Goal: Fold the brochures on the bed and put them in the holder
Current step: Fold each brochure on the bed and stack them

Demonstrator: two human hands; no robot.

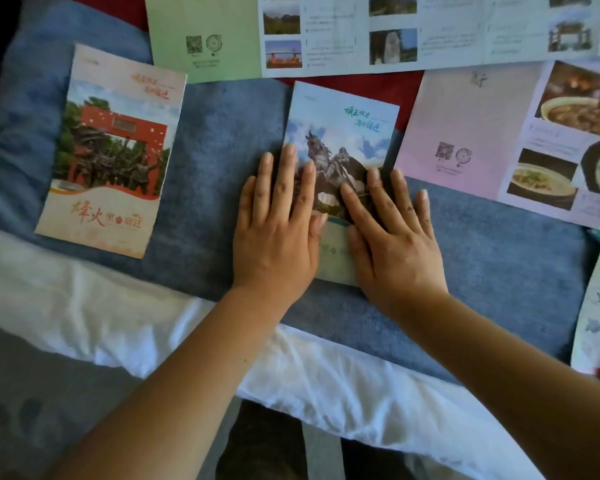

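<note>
Brochures lie on the bed's blue blanket. Horse brochure sits folded at centre, both hands flat on its lower half — left hand on its left edge, right hand on its right side, fingers spread, grip holding nothing. Red-gate brochure folded, well apart at left. Green sheet & pink sheet lie unfolded — top and right.

Bed: white sheet along lower frame; blue blanket across middle. On it: folded red-gate brochure left, folded horseman brochure centre, unfolded green brochure top, pink food brochure right.
</note>
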